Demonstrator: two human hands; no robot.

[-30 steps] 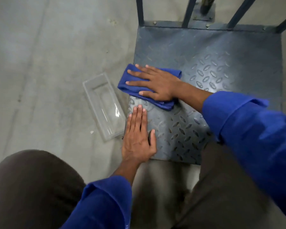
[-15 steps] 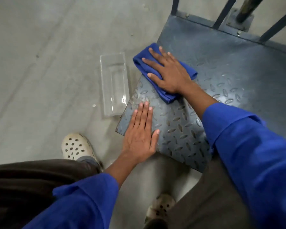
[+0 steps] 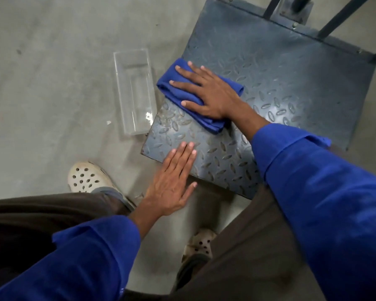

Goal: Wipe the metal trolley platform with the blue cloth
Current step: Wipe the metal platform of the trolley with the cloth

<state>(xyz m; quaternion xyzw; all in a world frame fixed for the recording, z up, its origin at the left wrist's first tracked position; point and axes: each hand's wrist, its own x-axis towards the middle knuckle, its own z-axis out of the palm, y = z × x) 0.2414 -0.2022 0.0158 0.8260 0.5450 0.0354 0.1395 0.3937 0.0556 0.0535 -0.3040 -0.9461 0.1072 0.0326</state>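
The metal trolley platform [image 3: 291, 68] is dark grey tread plate, low over the concrete floor. A folded blue cloth [image 3: 182, 96] lies on its left edge, slightly overhanging. My right hand [image 3: 208, 92] presses flat on the cloth with fingers spread and straight. My left hand [image 3: 172, 181] lies flat at the platform's near left corner, fingertips on the plate and palm past the near edge.
A clear plastic tray [image 3: 135, 92] lies on the floor just left of the platform. Dark upright bars [image 3: 334, 20] rise from the platform's far edge. My two pale clogs [image 3: 87, 177] stand on the floor near the front corner.
The view has swung and tilted, bringing my feet into sight. My right hand has slid the cloth a little along the left edge. My left hand has slipped back toward the near edge.
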